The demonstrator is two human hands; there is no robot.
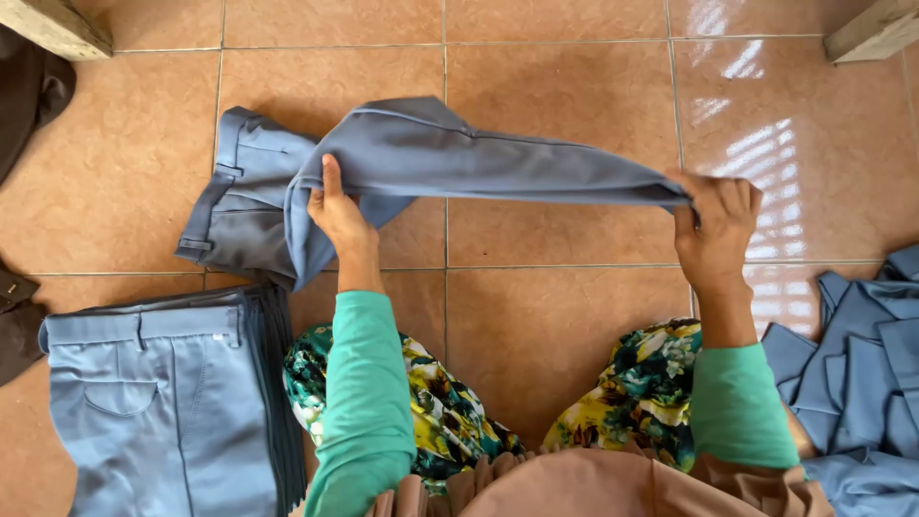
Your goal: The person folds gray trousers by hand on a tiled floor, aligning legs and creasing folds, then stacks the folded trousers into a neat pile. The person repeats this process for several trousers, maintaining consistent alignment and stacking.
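Tiled floor [565, 105]: terracotta-coloured square tiles with pale grout lines, carrying everything in view; window light glints on the tiles toward the right edge. Stack of trousers [163, 402]: light blue, folded flat and piled at the floor's lower left, waistband and a back pocket facing up, darker folded edges showing along the stack's right side. Trousers [412, 158]: grey-blue, one pair, at the middle of the floor; the waistband end lies on the tiles at upper left just above the stack, while the legs are lifted and stretched sideways to the right, clear of the floor between the two hands. Heap of blue cloth [852, 383]: same grey-blue fabric, unfolded and rumpled, at the floor's right edge beside the person's right arm. Dark brown cloth [29, 96]: lying at the upper left edge, with another dark piece lower on the left edge, only partly in view. Person's clothing: green sleeves [364, 402], a floral garment in green and yellow over the knees, a tan cloth at the bottom edge. Wooden pieces [53, 24]: pale, one at each upper corner of the floor, cut off by the edges of the view. Right hand [716, 230]: fingers clenched on the hem end of the trouser legs, holding it up at right. Left hand [337, 213]: fingers closed on the folded edge of the trousers near the seat, thumb side on top, close to the waistband end.
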